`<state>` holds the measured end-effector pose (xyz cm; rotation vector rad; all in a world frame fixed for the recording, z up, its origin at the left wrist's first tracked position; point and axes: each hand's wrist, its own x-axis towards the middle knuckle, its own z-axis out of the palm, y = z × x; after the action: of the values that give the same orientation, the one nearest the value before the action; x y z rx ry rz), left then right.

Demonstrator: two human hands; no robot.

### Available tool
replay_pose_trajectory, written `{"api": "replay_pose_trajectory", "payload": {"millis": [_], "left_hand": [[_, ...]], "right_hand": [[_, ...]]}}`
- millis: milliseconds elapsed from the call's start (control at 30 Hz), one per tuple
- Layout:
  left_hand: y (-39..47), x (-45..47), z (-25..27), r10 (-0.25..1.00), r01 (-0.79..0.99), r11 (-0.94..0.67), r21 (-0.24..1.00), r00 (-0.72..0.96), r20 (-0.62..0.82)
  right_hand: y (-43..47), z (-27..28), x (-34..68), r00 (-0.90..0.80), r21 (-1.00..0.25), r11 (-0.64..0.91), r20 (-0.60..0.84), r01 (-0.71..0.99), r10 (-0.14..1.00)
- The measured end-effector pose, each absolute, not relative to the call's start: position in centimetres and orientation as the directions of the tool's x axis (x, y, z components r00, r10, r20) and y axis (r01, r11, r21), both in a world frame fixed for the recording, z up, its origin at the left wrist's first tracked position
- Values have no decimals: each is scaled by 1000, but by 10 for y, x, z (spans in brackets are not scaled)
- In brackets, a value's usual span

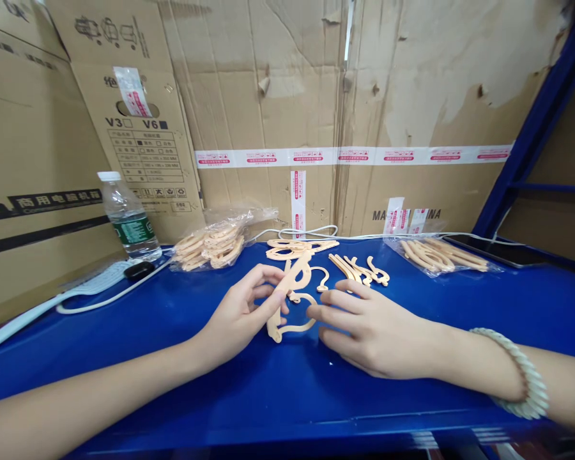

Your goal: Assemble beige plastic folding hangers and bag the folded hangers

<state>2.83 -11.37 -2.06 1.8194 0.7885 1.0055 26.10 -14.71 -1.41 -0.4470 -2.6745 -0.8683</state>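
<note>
My left hand (246,306) is closed around a beige plastic hanger piece (294,276), which stands tilted between thumb and fingers. Below it, a curved beige arm (299,327) bows out toward the right. My right hand (368,326) has its fingers apart and slightly bent, with the fingertips close to that curved arm; whether they touch it I cannot tell. Just beyond my hands lies a loose hook-shaped piece (322,278). Several more hooked pieces (359,271) lie behind my right hand, and a pile of flat looped pieces (301,246) sits farther back.
On the blue table (268,396), a clear bag of beige pieces (211,243) lies at left and another bag (441,254) at right. A water bottle (129,217), a black object (139,271) and white cable (110,303) are at left. Cardboard (268,115) walls the back.
</note>
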Motion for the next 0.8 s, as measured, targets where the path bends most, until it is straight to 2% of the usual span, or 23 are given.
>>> {"api": "replay_pose_trajectory", "payload": {"millis": [67,167,267,333,433,533,667,800], "left_hand": [[-114,28,-21,830,116,-460,880,407,381],[-115,27,-21,831,153,-499,853,362,422],[-117,26,-21,816,211,-539,815,372,443],[-119,26,-21,794,249,-578,777,392,465],[-122,26,-19,765,306,-632,712,393,510],[-122,26,-18,769,332,-633,699,372,520],[-120,24,-18,764,317,-640,700,364,533],[-120,23,-17,690,360,-724,588,375,619]], "right_hand": [[-148,-11,262,-885,403,811,373,424,277],[-150,-7,263,-820,147,862,419,484,389],[-155,-3,263,-696,-136,848,513,513,503],[-158,-1,263,-626,-262,823,546,504,557],[-161,1,263,-602,-418,805,534,421,593],[-159,1,264,-572,-547,766,527,338,629],[-155,3,264,-523,-662,687,488,301,699],[-154,2,262,-493,-745,631,474,217,729]]}}
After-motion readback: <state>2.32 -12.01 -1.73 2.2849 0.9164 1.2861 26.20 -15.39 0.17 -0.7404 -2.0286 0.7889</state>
